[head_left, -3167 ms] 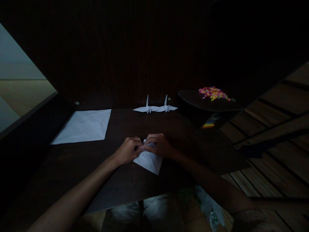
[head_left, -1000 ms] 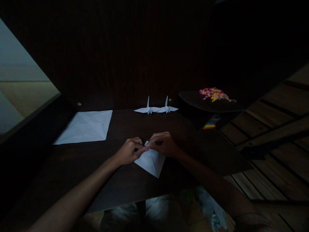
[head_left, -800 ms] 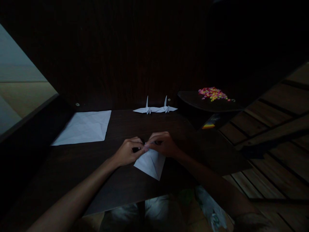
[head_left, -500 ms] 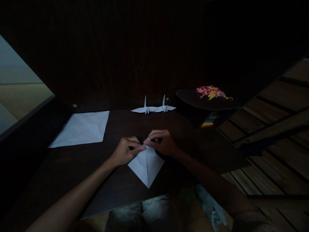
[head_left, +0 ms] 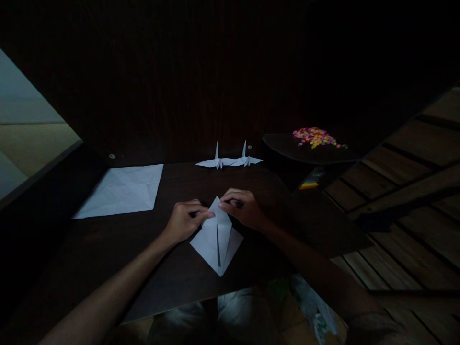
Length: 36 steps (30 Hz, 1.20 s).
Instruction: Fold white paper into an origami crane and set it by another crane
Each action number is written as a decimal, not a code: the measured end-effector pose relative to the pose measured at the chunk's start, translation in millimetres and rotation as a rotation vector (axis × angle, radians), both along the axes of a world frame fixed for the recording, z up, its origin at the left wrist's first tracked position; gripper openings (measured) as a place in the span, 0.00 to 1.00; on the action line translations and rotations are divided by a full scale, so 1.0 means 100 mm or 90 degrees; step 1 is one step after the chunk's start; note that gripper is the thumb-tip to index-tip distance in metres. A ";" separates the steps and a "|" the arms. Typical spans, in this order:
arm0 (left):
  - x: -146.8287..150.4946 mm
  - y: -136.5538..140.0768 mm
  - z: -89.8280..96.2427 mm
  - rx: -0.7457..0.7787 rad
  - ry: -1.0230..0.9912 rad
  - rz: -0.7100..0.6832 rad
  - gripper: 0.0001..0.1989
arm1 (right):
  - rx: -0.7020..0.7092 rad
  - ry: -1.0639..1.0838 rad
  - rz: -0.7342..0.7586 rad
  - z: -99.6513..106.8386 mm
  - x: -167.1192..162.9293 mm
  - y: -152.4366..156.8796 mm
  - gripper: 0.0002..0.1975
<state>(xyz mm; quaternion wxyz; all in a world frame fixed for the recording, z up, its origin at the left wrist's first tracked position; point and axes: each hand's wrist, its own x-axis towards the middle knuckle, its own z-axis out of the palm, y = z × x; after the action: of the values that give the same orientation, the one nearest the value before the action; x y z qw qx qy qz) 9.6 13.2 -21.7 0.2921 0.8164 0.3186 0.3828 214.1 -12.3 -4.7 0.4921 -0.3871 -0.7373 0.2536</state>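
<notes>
A folded sheet of white paper (head_left: 215,244) lies in front of me on the dark table, kite-shaped, with its sharp tip away from me and a dark slit down its middle. My left hand (head_left: 185,220) pinches its upper left edge, thumb on top. At the far tip, my right hand (head_left: 244,208) grips the right edge between thumb and fingers. The undersides of the fingertips are hidden. Beyond my hands stand two white paper cranes (head_left: 218,163) side by side, wings touching or overlapping.
A flat, creased white sheet (head_left: 122,191) lies at the left of the dark table (head_left: 172,278). On a rounded shelf (head_left: 280,143) at the right sits a heap of small colourful pieces (head_left: 314,136). A dark panel rises behind, and wooden slats (head_left: 402,177) show at the right.
The upper flaps of the paper now fold inward toward the centre line, narrowing its far end. Both hands have shifted slightly, and the far tip has come into view.
</notes>
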 end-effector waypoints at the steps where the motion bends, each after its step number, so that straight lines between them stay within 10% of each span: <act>1: 0.00 0.00 0.00 0.011 -0.005 0.011 0.10 | 0.003 -0.010 0.003 -0.01 0.01 0.01 0.08; 36: -0.19 0.14 -0.04 0.292 0.316 -0.071 0.11 | 0.030 -0.301 0.123 -0.23 0.19 0.16 0.07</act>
<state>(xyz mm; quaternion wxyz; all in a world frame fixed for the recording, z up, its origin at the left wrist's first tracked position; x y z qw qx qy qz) -9.6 27.5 -25.6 0.0349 0.9454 0.2403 0.2173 233.1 3.5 -27.5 0.2886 -0.3519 -0.8710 0.1848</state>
